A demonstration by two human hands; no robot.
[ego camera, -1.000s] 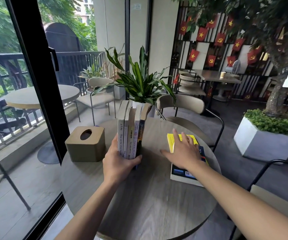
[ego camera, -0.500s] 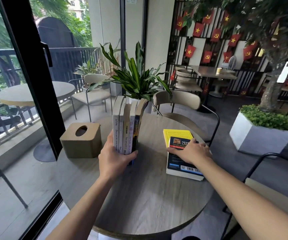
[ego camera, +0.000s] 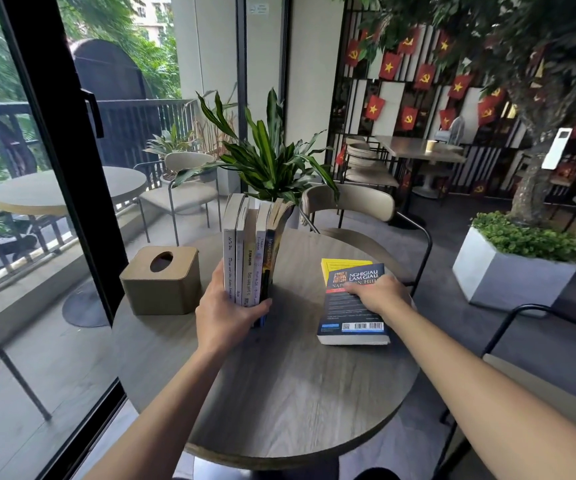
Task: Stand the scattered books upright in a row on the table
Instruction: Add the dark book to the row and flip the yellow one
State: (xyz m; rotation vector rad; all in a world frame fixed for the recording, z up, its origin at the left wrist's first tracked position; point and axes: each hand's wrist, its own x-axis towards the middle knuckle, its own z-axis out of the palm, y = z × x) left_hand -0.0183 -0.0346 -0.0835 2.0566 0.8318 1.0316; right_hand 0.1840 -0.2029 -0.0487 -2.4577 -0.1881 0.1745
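Several books [ego camera: 250, 251] stand upright in a row on the round wooden table [ego camera: 279, 393], spines toward me. My left hand [ego camera: 225, 315] clasps the row at its base, thumb on the right side. To the right, a dark blue book [ego camera: 352, 306] lies flat on top of a yellow book [ego camera: 340, 263]. My right hand [ego camera: 376, 294] grips the blue book at its right edge, fingers on the cover.
A tan tissue box [ego camera: 161, 280] sits left of the row. A potted plant [ego camera: 269, 161] stands behind the books. A chair [ego camera: 352, 209] is at the table's far side, another chair [ego camera: 522, 341] at the right. A glass door frame [ego camera: 54, 161] runs along the left.
My right hand slid from flat on the stack's cover to its right edge and closed on the blue book, which now sits shifted toward me off the yellow one. The left hand stayed on the row.
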